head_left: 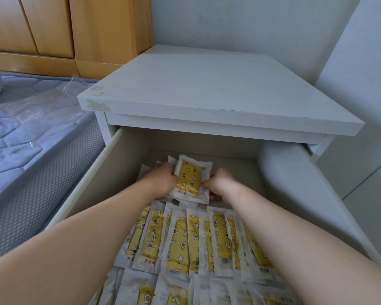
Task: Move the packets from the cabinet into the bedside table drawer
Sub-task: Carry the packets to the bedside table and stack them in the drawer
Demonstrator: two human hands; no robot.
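The white bedside table (207,93) has its top drawer (92,179) pulled open toward me. Several yellow-and-white packets (180,243) lie in overlapping rows across the drawer's near half. Deeper in the drawer, both my hands grip a small stack of the same packets (189,177) from either side. My left hand (161,181) holds its left edge, and my right hand (220,183) holds its right edge. The stack rests low, near the drawer floor toward the back. The cabinet is not in view.
A bed with a blue quilted mattress (15,133) and crumpled clear plastic (44,111) lies to the left. Wooden wardrobe doors (53,25) stand behind it. A white wall and panel (361,84) close in the right side.
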